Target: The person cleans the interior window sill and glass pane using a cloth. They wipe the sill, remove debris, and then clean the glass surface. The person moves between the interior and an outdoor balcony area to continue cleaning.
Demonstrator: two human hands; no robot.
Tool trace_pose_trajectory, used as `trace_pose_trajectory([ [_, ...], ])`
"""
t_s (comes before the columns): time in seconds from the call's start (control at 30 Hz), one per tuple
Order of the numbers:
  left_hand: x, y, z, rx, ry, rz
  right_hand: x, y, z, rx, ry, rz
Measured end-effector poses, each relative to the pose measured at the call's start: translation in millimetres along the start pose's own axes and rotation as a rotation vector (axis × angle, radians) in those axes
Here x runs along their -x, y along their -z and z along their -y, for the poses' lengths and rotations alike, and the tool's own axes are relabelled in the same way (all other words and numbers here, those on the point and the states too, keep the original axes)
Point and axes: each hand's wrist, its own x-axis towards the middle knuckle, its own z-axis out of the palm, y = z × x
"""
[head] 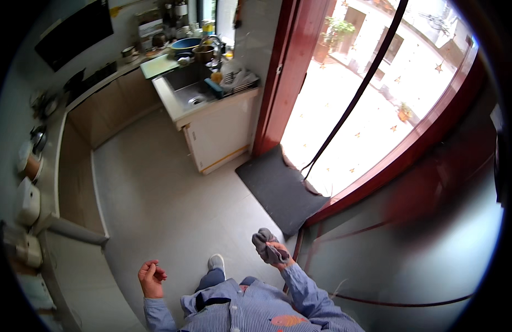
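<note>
My right hand grips a crumpled dark grey cloth, its fingers pressed into the folds. The cloth is bunched up in front of my body, over the floor near the doorway. To the left, my left hand hangs in the air with loosely curled fingers and holds nothing. It is nearest to the low pale cabinet on my left, without touching it. One light-coloured shoe shows on the tiled floor below me.
Ahead, a steel sink is set in a counter, with a dish rack beside it. A red-framed doorway with hanging strip curtains opens outside. A dark mat lies at its threshold. Kitchen counters run along the left wall.
</note>
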Motion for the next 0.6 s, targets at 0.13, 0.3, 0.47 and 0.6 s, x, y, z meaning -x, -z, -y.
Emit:
trace_pose_trajectory([
  [0.13,-101,-92,-20,-0.077,0.09,0.235,-5,-26,47,0.025,0.315,-0.037],
  [0.3,-193,-239,-27,-0.233,0.156,0.586,-7,27,95,-0.017,0.49,-0.133],
  [0.47,-242,-411,-1,-0.348,0.154,0.74,-30,48,194,-0.031,0.604,-0.127],
  [0.6,-279,-524,39,-0.366,0.179,0.771,-60,-13,332,-0.109,0.658,-0.122],
])
